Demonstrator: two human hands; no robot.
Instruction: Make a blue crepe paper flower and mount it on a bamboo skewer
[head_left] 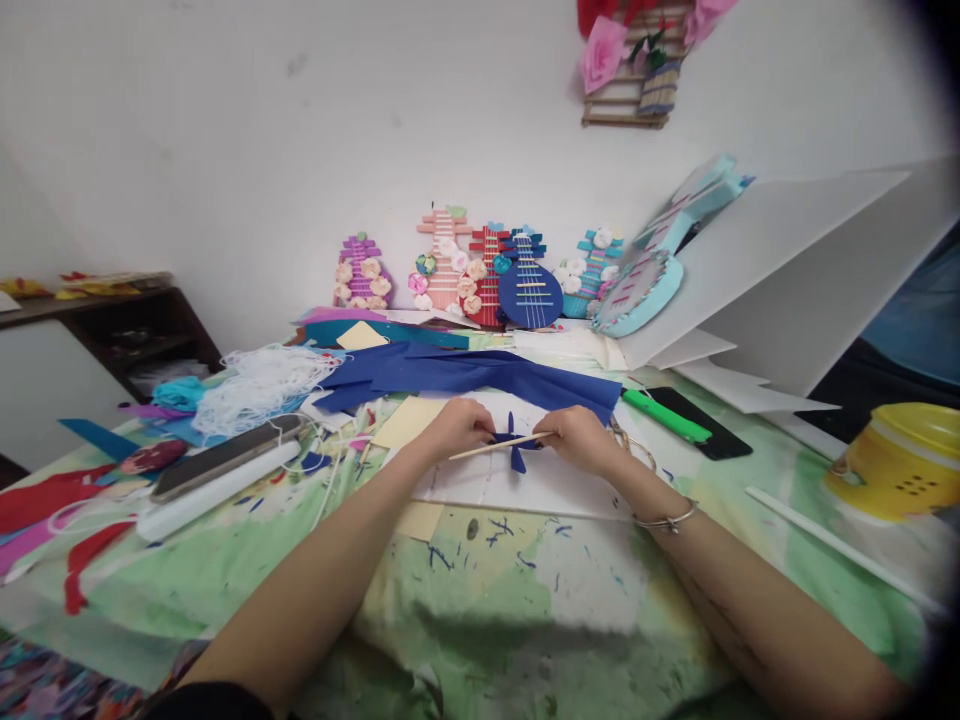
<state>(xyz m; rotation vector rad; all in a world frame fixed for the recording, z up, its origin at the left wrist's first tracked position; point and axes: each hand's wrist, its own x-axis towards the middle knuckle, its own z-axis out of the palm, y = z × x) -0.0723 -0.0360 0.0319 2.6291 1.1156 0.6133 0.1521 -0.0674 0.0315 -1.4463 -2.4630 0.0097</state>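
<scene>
Blue piece: a small cross-shaped cutout [517,459], held between the two hands above a white board [570,498], near the middle of the table.
Thin stick: pale and slender [480,450], crossing in front of the blue piece on a slant, its right end higher than its left.
Left hand: [463,428] thumb and fingertips drawn together at the left arm of the blue piece; whether they also press the stick cannot be told.
Right hand: [579,438] thumb and fingers pinching the right end of the stick, beside the right arm of the blue piece; a bracelet [669,520] circles the wrist.
Behind the hands: a folded dark-blue sheet [465,374]; cream paper [409,423] lies near the left hand.
Right of the hands: a green cutter [666,416] partly over a flat black slab [721,437]; farther out, a yellow tub [896,465] and a white rod [832,545].
Left of the hands: a phone [225,458], a white bar [217,495] and tangled white yarn [262,385].
Table cover: green and white cloth [450,620], strewn with blue scraps [499,530].
Against the wall: a row of decorated lute-shaped models, including a dark-blue one [531,295].
</scene>
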